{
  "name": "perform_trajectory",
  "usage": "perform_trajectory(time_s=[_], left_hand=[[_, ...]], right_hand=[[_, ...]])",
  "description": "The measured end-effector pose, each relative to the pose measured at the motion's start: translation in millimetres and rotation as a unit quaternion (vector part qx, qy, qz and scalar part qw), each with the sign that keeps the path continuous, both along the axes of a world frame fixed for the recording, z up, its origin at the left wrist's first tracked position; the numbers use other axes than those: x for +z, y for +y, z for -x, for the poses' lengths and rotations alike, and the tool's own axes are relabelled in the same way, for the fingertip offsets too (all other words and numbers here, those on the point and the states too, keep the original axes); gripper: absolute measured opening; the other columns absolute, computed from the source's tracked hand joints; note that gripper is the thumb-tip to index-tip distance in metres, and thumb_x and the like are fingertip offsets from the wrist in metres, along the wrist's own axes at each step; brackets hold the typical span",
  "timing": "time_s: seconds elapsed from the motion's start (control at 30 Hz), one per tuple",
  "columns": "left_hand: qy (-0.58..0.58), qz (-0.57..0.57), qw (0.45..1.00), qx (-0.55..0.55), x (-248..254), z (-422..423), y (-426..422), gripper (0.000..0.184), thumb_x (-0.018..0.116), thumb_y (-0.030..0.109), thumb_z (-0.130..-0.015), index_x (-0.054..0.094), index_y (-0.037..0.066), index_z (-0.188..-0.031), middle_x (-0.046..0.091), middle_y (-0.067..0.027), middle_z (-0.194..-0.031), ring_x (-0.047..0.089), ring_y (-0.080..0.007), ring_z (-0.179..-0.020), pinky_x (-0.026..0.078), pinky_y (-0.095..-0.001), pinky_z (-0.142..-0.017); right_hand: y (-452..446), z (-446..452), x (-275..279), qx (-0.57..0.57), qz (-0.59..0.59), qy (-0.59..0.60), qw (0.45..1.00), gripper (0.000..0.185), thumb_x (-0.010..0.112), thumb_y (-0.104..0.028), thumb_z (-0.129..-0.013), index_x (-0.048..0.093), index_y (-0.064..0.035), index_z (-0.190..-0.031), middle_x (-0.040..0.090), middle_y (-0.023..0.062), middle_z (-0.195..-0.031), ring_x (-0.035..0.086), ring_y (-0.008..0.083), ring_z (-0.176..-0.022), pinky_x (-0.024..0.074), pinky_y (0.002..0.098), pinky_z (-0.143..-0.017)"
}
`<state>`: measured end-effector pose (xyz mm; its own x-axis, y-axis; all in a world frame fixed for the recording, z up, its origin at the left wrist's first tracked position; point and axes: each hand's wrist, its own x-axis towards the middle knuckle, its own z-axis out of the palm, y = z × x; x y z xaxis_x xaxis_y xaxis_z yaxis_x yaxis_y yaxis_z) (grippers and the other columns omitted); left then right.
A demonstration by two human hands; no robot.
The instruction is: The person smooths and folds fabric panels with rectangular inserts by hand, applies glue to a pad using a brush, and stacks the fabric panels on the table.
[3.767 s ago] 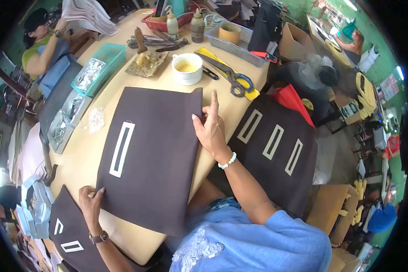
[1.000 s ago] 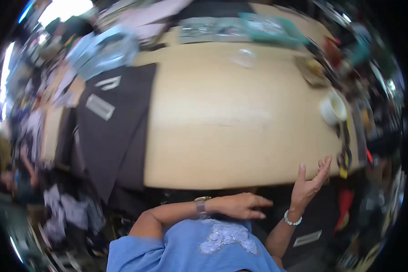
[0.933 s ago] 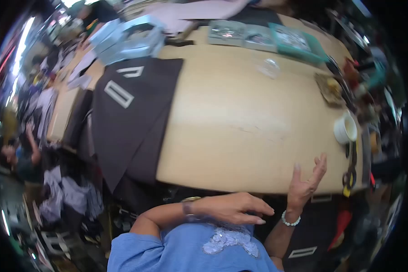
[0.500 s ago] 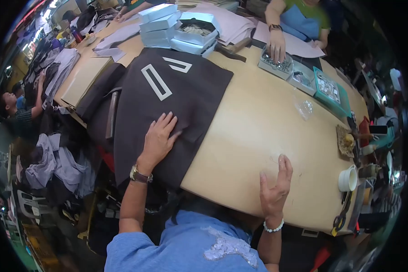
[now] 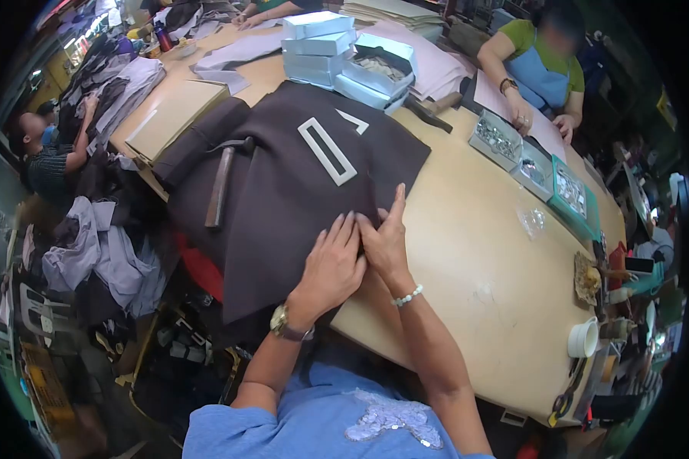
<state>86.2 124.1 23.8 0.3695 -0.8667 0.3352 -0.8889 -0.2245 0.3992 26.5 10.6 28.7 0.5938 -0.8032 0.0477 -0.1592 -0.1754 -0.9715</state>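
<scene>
Dark brown fabric panels [image 5: 275, 191] lie in a stack over the table's left edge. The top panel bears a pale rectangular frame [image 5: 328, 151] and a partly hidden one [image 5: 352, 121]. My left hand [image 5: 329, 264] rests on the top panel near its right side, fingers extended. Just right of its fingertips, my right hand [image 5: 385, 246] pinches the panel's edge, index finger pointing up. The two hands nearly touch. A hammer [image 5: 220, 183] lies on the dark material to the left.
Light blue boxes [image 5: 314, 50] are stacked behind the panels, beside a wooden-handled tool [image 5: 429, 115]. Trays of metal parts [image 5: 497, 141] stand at the right back, before a co-worker [image 5: 540, 69]. A white cup [image 5: 582, 338] and scissors [image 5: 565, 394] are far right. Another person [image 5: 50, 164] is at left.
The view has turned left from the tools. My right hand has moved from above the bare tabletop to the panel's edge, beside my left hand. The panel's right side is now folded up slightly.
</scene>
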Motion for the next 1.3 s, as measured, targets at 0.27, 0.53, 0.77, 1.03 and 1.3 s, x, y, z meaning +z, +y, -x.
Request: perform_trajectory(time_s=[0.27,0.53,0.77,1.03,1.3], left_hand=[[-0.102,0.022,0.954,0.281,50,-120,65,0.039,0.058,0.02,-0.085,0.054,0.0,-0.119,0.06,-0.0205,-0.106,0.058,-0.0351,-0.1,0.046,-0.0432,-0.084],[-0.142,-0.079,0.932,0.325,-8,-198,70,0.05,0.06,0.026,-0.083,0.048,0.007,-0.127,0.06,-0.0188,-0.094,0.06,-0.0355,-0.088,0.049,-0.0436,-0.077],[-0.188,-0.156,0.915,0.322,16,-187,55,0.051,0.059,0.027,-0.084,0.046,0.006,-0.129,0.058,-0.018,-0.101,0.06,-0.0343,-0.091,0.049,-0.0424,-0.078],[-0.143,0.027,0.977,-0.159,59,-29,-64,0.039,0.055,0.018,-0.089,0.051,0.002,-0.124,0.047,-0.0189,-0.129,0.043,-0.0337,-0.122,0.035,-0.0402,-0.102],[-0.142,-0.103,0.905,-0.387,-5,80,-109,0.066,0.055,0.048,-0.084,0.045,0.001,-0.13,0.039,-0.0203,-0.137,0.034,-0.0359,-0.129,0.021,-0.0544,-0.107]], right_hand=[[-4,-1,-22,-0.057,0.036,-0.042,0.997,0.068,0.048,-0.004,-0.085,0.011,0.0049,-0.142,0.034,0.0318,-0.137,0.042,0.0407,-0.124,0.0309,0.0369,-0.106],[-4,20,-7,-0.076,0.01,-0.09,0.993,0.068,0.052,-0.002,-0.085,0.015,0.007,-0.141,0.025,0.027,-0.144,0.033,0.0328,-0.131,0.0293,0.0336,-0.107],[-3,151,4,-0.114,-0.123,-0.149,0.974,0.071,0.054,0.007,-0.082,0.015,0.0074,-0.142,0.022,0.0213,-0.147,0.032,0.023,-0.131,0.0317,0.0294,-0.104],[8,331,-3,-0.231,-0.025,0.083,0.969,0.07,0.06,0.003,-0.079,0.025,0.0063,-0.14,0.03,0.0217,-0.144,0.025,0.0259,-0.136,0.0194,0.032,-0.111],[-26,420,-20,-0.435,0.152,0.193,0.866,0.071,0.064,-0.005,-0.08,0.026,0.0038,-0.138,0.062,0.015,-0.071,0.058,0.0229,-0.061,0.0457,0.0324,-0.063]])
